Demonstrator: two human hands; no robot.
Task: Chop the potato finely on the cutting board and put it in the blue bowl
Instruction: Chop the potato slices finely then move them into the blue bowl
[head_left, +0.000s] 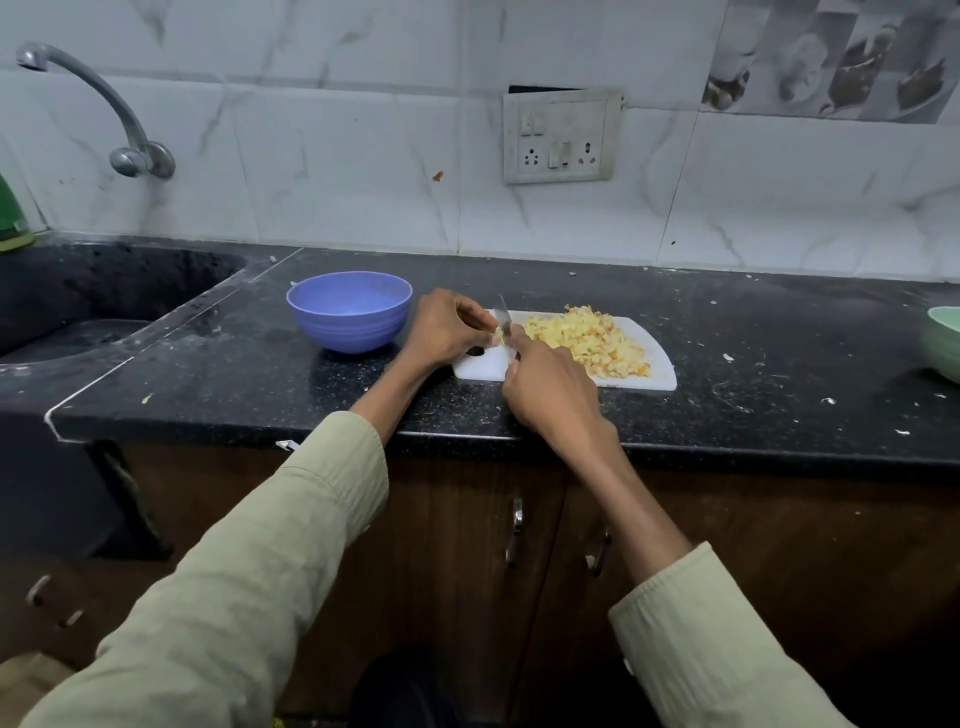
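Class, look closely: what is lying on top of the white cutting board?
A heap of chopped potato covers the cutting board on the right. Both hands hide its left end, where the right hand holds a knife.

A white cutting board (563, 371) lies on the black speckled counter (753, 374), carrying a heap of finely chopped potato (589, 340) toward its right half. At the board's left end the right hand (553, 387) grips a knife (504, 322), blade raised and tilted, while the left hand (449, 327) pinches a small bit of potato at the blade with curled fingers. The blue bowl (349, 312) stands just left of the board, beside the left hand. A green bowl (944, 340) sits at the counter's far right, a sink (104, 296) and tap (98, 109) at far left.
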